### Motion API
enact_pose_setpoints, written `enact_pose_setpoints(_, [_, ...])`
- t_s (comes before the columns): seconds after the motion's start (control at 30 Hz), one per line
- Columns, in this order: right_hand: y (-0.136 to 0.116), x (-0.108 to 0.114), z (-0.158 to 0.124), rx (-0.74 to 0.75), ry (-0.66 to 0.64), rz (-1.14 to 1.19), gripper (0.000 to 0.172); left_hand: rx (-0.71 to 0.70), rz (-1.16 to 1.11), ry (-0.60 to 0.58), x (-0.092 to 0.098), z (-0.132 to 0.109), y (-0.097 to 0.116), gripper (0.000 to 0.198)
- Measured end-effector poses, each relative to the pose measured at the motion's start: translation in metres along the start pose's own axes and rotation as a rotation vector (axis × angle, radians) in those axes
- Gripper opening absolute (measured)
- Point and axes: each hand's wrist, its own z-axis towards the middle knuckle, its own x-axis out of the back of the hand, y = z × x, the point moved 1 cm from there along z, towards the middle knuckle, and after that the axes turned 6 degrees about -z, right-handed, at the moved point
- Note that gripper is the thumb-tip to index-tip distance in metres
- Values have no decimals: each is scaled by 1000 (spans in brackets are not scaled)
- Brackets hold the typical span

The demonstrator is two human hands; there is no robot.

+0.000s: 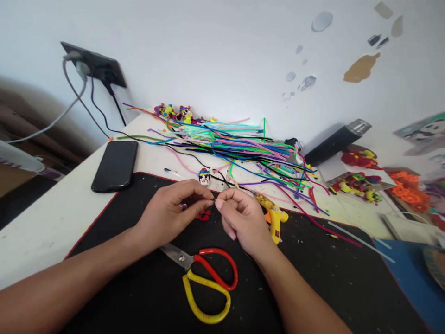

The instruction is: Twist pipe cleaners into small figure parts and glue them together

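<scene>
Over the black mat (139, 287), my left hand (177, 204) and my right hand (239, 215) meet fingertip to fingertip. Each pinches a tiny dark piece, too small to make out. Behind my left fingers a small red item (204, 215) lies on the mat, partly hidden. A little figure head (204, 176) with a white face and a colourful cap is just beyond my fingertips. Scissors (208, 271) with one red and one yellow handle lie below my hands. A yellow glue gun (276, 220) rests to the right of my right hand.
Many coloured pipe cleaners (243, 144) spread across the back, with small figures (184, 113) behind them. A phone (115, 166) lies at left. A dark flask (335, 141), a white box of figures (358, 178) and orange pieces (408, 190) are at right.
</scene>
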Motion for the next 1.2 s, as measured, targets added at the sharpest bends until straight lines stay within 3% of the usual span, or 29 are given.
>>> enact_pose_setpoints(0.77, [7, 0, 1, -73, -47, 104, 23, -197, 109, -81, 7, 2, 1, 16])
enact_pose_setpoints(1.2, [8, 1, 2, -96, -65, 84, 21, -139, 105, -160, 11, 4, -1, 18])
